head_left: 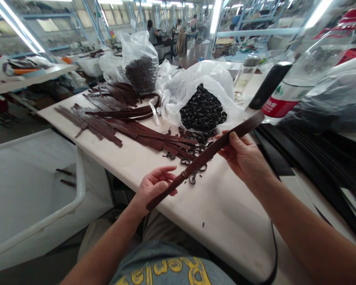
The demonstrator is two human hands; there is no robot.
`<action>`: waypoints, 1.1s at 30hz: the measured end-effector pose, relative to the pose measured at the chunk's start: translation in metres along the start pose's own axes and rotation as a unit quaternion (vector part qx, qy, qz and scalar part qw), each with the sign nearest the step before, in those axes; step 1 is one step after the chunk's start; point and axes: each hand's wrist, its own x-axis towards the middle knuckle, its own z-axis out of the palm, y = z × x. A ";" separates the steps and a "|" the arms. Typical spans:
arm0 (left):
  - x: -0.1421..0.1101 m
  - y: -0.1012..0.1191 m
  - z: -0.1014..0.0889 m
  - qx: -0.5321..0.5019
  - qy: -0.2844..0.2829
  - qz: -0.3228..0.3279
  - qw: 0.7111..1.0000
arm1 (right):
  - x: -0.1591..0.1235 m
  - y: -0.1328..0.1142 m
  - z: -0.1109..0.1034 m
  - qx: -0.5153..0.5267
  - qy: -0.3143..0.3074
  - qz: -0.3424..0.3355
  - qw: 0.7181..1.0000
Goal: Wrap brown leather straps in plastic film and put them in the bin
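The right hand point(243, 154) pinches a brown strap point(207, 156) between thumb and fingers near its upper end, while the left hand point(157, 182) is at the lower end with fingers loosely spread; whether it grips the strap or only steadies it, I cannot tell. The strap slants over the pale table point(225, 213), a narrow band round it near the left fingertips. Just beyond lie loose black buckle-like pieces point(197, 151), some heart-shaped, spilling from the mouth of a white plastic bag point(216, 73) packed with similar small pieces. Beside them brown strips point(136, 132) lie in an overlapping heap, and behind these a clear bag point(141, 43) stands upright, its lower part full of small dark brown items too blurred to name. To the right are a lidded glass jar point(246, 77) with something pale at the bottom, a black cylindrical object point(269, 87) and a large red-labelled bottle point(308, 75) whose contents are unclear. At the left, a white bin point(80, 186), cut off by the edge, shows two short dark strips point(67, 183) inside. Long black strips point(323, 154) run out of view at the right, and the right forearm hides part of the table.
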 end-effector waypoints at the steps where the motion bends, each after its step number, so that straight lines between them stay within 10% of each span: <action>1: -0.001 0.001 0.002 0.016 -0.009 -0.022 1.000 | -0.001 -0.001 0.001 -0.008 -0.002 -0.001 1.000; 8: -0.008 -0.029 0.046 0.116 -0.093 -0.115 0.982 | -0.006 -0.020 0.004 -0.040 -0.029 -0.018 0.999; 13: -0.001 -0.044 0.072 0.216 -0.248 -0.112 0.938 | -0.019 -0.029 0.003 -0.093 -0.181 0.108 0.973; 18: 0.021 -0.014 0.043 0.027 -0.108 -0.015 0.994 | -0.037 -0.018 0.012 -0.207 -0.376 0.258 0.865; 23: 0.031 0.024 -0.006 -0.112 0.132 0.028 0.984 | -0.045 -0.021 0.022 -0.333 -0.446 0.272 0.785; 28: 0.030 0.038 -0.040 -0.108 0.232 0.050 0.965 | -0.049 -0.044 0.019 -0.343 -0.451 0.248 0.786; 33: 0.032 0.034 -0.040 -0.112 0.222 0.061 0.967 | -0.042 -0.081 0.011 -0.454 -0.367 0.079 0.808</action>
